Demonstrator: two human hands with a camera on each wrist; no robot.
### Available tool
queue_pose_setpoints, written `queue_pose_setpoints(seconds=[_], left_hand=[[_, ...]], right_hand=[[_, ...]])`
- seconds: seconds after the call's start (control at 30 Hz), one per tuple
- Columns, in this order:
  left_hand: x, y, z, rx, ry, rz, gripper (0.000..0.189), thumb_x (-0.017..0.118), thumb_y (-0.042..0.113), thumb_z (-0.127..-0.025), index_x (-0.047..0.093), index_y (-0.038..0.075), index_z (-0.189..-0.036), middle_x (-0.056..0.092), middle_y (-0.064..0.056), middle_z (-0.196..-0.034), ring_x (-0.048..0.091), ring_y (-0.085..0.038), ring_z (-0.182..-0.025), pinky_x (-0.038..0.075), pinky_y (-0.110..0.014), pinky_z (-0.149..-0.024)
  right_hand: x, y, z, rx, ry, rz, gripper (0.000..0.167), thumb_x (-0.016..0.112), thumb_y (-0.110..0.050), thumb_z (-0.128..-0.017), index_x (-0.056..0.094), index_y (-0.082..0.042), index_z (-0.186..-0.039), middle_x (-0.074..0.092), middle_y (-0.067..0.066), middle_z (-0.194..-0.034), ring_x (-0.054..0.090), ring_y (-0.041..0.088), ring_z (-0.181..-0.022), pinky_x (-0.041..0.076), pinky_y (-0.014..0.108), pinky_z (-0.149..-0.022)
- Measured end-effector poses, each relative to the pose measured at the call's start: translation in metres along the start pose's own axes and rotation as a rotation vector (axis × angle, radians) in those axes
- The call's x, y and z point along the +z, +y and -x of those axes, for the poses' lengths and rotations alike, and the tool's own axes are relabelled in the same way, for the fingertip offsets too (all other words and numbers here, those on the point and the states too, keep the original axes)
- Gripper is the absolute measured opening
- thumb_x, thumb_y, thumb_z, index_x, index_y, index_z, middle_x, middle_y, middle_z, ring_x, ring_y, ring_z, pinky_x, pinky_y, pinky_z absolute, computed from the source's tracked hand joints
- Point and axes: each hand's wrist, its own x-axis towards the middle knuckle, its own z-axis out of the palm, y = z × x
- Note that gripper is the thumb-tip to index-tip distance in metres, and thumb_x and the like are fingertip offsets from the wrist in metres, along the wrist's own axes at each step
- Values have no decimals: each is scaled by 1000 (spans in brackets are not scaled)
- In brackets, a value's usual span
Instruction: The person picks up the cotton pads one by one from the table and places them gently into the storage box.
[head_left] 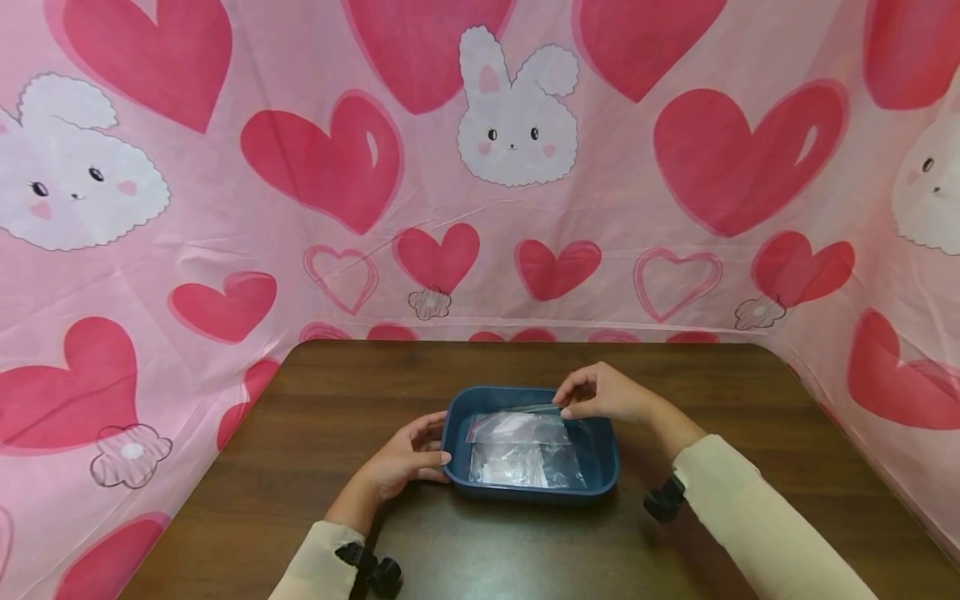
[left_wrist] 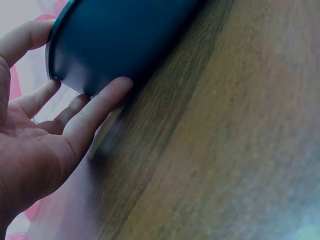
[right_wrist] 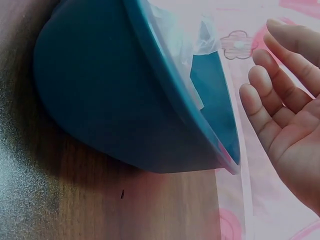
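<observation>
A dark blue plastic basin sits on the wooden table. Inside lie clear zip-lock bags, overlapping, one with a red strip along its left edge; something white shows through the lower plastic. At the basin's left end my left hand grips it, thumb at the rim and fingers against the outer wall. My right hand hovers over the far right rim with fingers bent, thumb and forefinger near the bags' upper corner. In the right wrist view, a gap separates its fingertips from the plastic.
The brown tabletop extends around the basin on all sides. A pink cloth with hearts and rabbits hangs behind it and at both sides. Black camera mounts are strapped to both wrists over pale sleeves.
</observation>
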Motion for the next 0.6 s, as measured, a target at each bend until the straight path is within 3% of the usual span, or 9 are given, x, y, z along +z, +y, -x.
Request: queue_pose_setpoints(seconds=[0.33, 0.6], left_hand=[[2, 1, 1, -13, 13, 3, 66, 62, 2, -92, 30, 4, -150, 34, -26, -149, 53, -37, -120, 55, -49, -86], [3, 2, 1, -2, 30, -9, 66, 64, 2, -92, 31, 2, -149, 36, -27, -147, 54, -38, -119, 55, -48, -85]], right_hand=[[-2, 2, 14, -23, 63, -15, 17, 75, -15, -86, 73, -9, -101, 71, 8, -97, 63, 28, -84, 58, 35, -75], [1, 3, 24, -24, 129, -5, 16, 75, -16, -86, 73, -12, -102, 69, 12, -99, 63, 25, -90, 58, 36, -77]])
